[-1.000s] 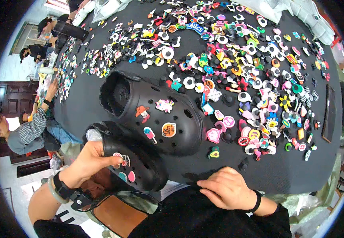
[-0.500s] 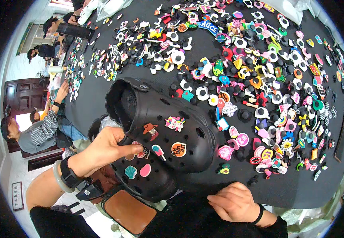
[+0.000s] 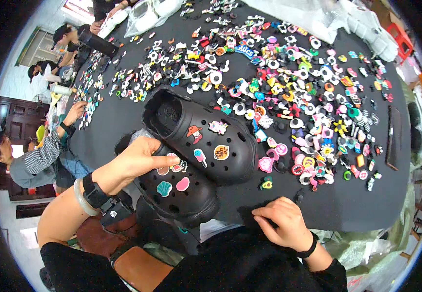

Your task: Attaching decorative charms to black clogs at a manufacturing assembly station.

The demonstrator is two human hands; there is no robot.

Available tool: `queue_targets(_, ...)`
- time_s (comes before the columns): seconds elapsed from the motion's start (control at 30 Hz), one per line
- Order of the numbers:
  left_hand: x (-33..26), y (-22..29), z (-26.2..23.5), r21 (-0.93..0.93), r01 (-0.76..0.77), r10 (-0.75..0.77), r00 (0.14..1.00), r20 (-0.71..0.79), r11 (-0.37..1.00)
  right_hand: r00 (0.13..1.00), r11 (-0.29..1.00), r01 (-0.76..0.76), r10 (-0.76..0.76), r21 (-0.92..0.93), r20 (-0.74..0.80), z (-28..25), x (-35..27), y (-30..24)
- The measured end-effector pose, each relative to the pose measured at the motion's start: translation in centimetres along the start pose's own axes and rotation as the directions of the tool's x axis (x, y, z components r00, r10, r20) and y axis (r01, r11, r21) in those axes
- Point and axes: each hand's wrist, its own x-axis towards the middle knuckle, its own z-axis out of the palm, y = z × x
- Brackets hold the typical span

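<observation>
On the black desk (image 3: 123, 121), the pair of black clogs (image 3: 196, 155) has come up off the near edge since a second ago, lifted and tilted. The left hand (image 3: 140, 160) grips the nearer clog (image 3: 182, 190), now showing its shell charm (image 3: 164, 189); the right hand (image 3: 281, 226) rests half-curled, empty, at the near edge.

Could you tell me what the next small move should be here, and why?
Probably the right hand should pick a charm from the pile of charms: it rests empty on the black table edge, while the left hand grips the nearer black clog, which shows unfilled holes beside its shell and pink charms.
</observation>
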Motion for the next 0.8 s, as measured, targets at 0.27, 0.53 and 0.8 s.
queue_targets(0.27,-4.6,-4.0,1.2,-0.240,-0.212,0.215,0.976,-0.011,0.947,1.000,0.993,-0.006,0.006,-0.116,0.002,0.6,0.6,-1.5)
queue_targets(0.53,-5.6,-8.2,3.2,-0.175,-0.358,0.327,0.927,-0.186,0.917,0.980,0.987,0.149,-0.155,0.052,0.124,5.9,7.6,-6.4)
queue_targets(0.8,-5.4,-8.1,2.6,-0.109,-0.419,0.405,0.905,-0.128,0.902,0.977,0.959,0.200,-0.178,-0.201,0.120,10.2,12.3,-7.5)
